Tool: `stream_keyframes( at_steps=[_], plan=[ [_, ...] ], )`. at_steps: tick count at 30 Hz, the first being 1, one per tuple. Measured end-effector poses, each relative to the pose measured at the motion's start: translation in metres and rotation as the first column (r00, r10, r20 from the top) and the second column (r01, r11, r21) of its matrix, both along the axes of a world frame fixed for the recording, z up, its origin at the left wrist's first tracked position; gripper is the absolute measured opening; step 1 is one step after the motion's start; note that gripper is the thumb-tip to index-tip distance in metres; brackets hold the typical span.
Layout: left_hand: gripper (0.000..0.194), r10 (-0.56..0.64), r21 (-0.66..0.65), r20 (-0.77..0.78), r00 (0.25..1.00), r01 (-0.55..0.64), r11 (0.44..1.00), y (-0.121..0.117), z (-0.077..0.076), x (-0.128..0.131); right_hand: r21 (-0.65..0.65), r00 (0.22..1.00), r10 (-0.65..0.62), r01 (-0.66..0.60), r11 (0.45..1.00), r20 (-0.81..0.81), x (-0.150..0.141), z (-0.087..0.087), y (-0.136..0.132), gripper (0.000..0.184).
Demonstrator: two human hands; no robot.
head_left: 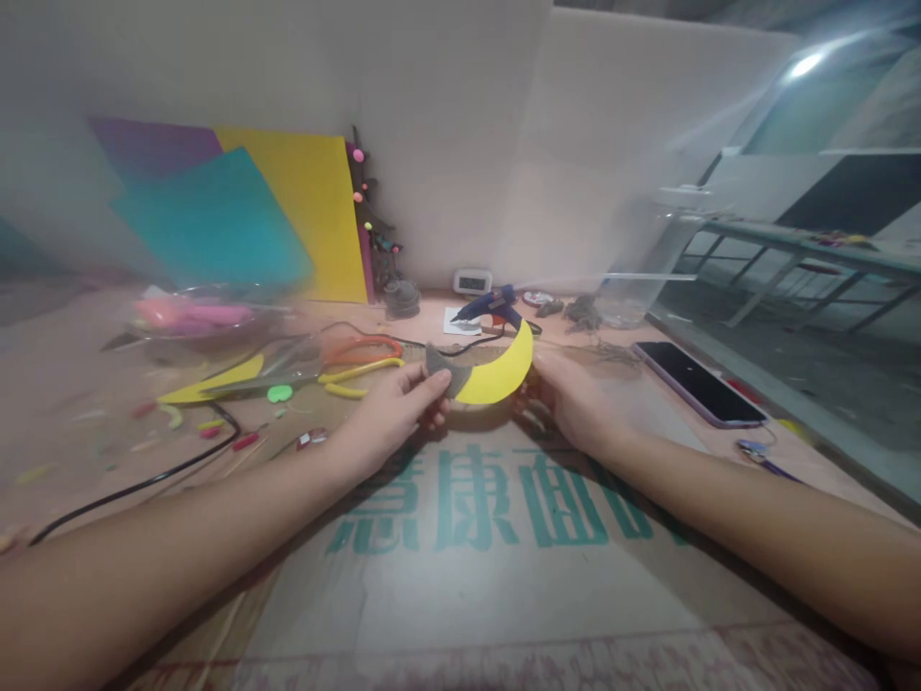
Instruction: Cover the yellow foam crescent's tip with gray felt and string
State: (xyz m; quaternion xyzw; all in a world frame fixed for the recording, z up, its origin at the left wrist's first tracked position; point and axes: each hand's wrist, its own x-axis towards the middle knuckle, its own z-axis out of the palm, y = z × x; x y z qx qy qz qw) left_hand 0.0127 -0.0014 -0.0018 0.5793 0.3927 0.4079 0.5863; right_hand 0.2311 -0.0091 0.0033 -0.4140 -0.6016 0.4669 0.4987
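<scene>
A yellow paper crescent moon (502, 372) is held up above the printed sheet, its points turned upward. Its left end carries a grey, felt-like piece (447, 370). My left hand (403, 408) is closed on that grey end, thumb in front and fingers behind. At the crescent's right side is my right hand (568, 398), its fingers curled in and partly hidden behind the paper; it appears to grip that edge. Just beyond the crescent lies a blue glue gun (489, 305) on a small white card (460, 322).
Orange-handled scissors (364, 347), yellow-handled scissors (360, 376), a black cord (144, 480) and small clay bits lie left. Coloured sheets (216, 216) lean on the wall. A small digital clock (472, 281) stands at the back. A phone (697, 384) lies right, near the table edge.
</scene>
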Motion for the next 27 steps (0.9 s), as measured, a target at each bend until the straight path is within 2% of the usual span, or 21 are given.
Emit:
stream_keyframes(
  at_steps=[2,5,7,9,10,12,14,16,19,27],
  plan=[
    [0.033,-0.024,0.051,-0.062,0.998,0.027,0.998,-0.001,0.000,0.001,-0.079,1.000,-0.002,0.004,0.997,0.023,-0.001,0.000,-0.001,0.031],
    [0.028,-0.051,0.184,-0.143,0.988,0.077,0.980,-0.003,0.001,0.001,-0.156,0.998,-0.024,0.032,0.987,0.057,-0.003,0.002,-0.003,0.037],
    [0.041,-0.022,0.290,-0.136,0.990,0.061,0.955,-0.006,0.001,0.001,-0.166,0.998,-0.053,0.056,0.985,0.023,-0.003,0.001,-0.002,0.038],
    [0.064,0.019,0.406,-0.179,0.984,0.056,0.912,-0.009,0.001,-0.001,-0.164,0.997,-0.072,0.072,0.984,0.005,-0.003,0.001,-0.002,0.038],
    [0.070,0.039,0.465,-0.239,0.970,0.079,0.882,-0.011,0.002,-0.002,-0.162,0.997,-0.075,0.076,0.984,0.008,-0.003,0.001,-0.002,0.038],
    [0.069,0.089,0.567,-0.362,0.928,0.143,0.811,-0.012,0.002,-0.004,-0.154,0.997,-0.068,0.071,0.986,0.020,-0.003,0.002,-0.003,0.037],
    [0.060,0.131,0.630,-0.416,0.900,0.181,0.755,-0.012,0.001,-0.005,-0.153,0.998,-0.063,0.066,0.986,0.027,-0.005,0.004,-0.005,0.037],
    [0.049,0.145,0.651,-0.424,0.894,0.189,0.735,-0.010,0.000,-0.005,-0.159,0.997,-0.067,0.070,0.985,0.029,-0.006,0.006,-0.006,0.036],
    [0.039,0.152,0.650,-0.413,0.898,0.174,0.740,-0.006,-0.002,-0.005,-0.172,0.997,-0.072,0.074,0.982,0.019,-0.007,0.006,-0.007,0.036],
    [0.039,0.170,0.647,-0.438,0.883,0.179,0.741,-0.007,0.002,-0.005,-0.186,0.999,-0.042,0.047,0.981,0.030,-0.006,0.003,-0.004,0.036]
  ],
)
